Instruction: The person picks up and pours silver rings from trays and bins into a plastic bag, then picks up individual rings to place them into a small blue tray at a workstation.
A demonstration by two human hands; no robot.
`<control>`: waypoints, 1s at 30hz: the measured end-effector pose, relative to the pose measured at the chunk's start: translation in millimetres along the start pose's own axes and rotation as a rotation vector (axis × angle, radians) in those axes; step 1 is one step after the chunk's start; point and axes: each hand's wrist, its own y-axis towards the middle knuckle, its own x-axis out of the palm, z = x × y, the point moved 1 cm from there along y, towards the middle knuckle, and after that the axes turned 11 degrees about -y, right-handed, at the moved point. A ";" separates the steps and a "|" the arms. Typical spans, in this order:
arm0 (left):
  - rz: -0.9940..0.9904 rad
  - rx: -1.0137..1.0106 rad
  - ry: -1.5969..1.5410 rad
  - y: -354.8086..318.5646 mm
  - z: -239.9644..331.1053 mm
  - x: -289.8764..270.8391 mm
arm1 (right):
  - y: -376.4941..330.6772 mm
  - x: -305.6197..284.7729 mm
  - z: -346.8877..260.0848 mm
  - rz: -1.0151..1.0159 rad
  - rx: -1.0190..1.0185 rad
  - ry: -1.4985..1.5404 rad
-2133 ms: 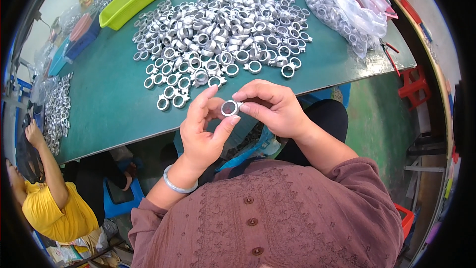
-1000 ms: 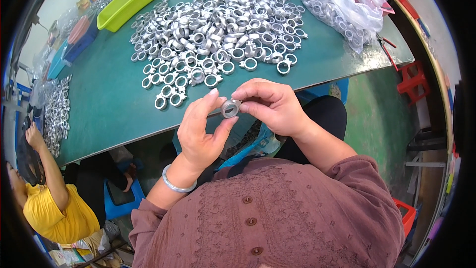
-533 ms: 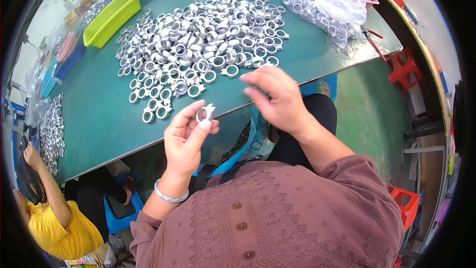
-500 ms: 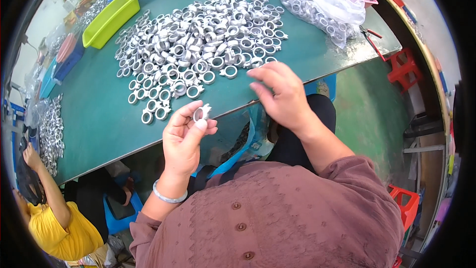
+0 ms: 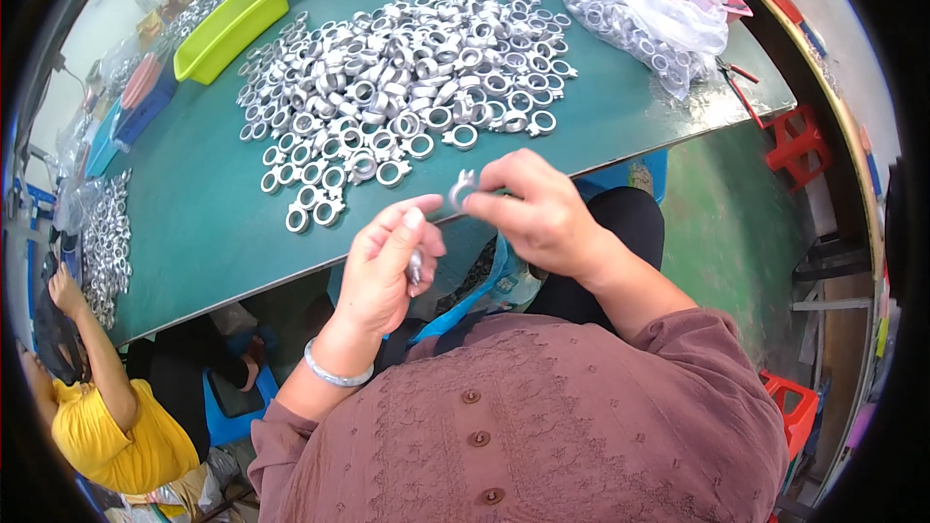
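My right hand (image 5: pixel 538 213) pinches a silver metal ring (image 5: pixel 462 192) with small lugs, just below the near edge of the green table (image 5: pixel 194 223). My left hand (image 5: pixel 383 266) is next to it, fingers curled around a small metal piece (image 5: pixel 415 266) in the palm. A wide heap of the same silver rings (image 5: pixel 397 87) covers the table just beyond both hands. Below my hands, a blue bag (image 5: pixel 475 281) sits in my lap.
A clear plastic bag of rings (image 5: pixel 649 15) lies at the table's right end. A lime-green tray (image 5: pixel 228 24) and blue bins (image 5: pixel 145 107) stand at the far left. A person in yellow (image 5: pixel 107 416) sits at lower left beside another ring pile (image 5: pixel 102 242). Red stools (image 5: pixel 799 136) stand at right.
My hands, first joined on one ring, came apart. The right hand went to the table edge and now holds a ring; the left hand keeps a piece in its palm.
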 end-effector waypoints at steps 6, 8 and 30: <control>-0.171 -0.083 -0.003 -5.3 -6.2 -9.1 | 3.3 17.3 -16.9 0.083 -0.143 0.075; -0.141 0.019 0.020 -5.7 -7.4 -11.0 | 3.7 17.6 -16.9 0.073 -0.137 0.087; -0.089 0.098 0.124 -6.4 -10.9 -12.8 | 7.0 18.7 -22.7 0.006 0.155 0.361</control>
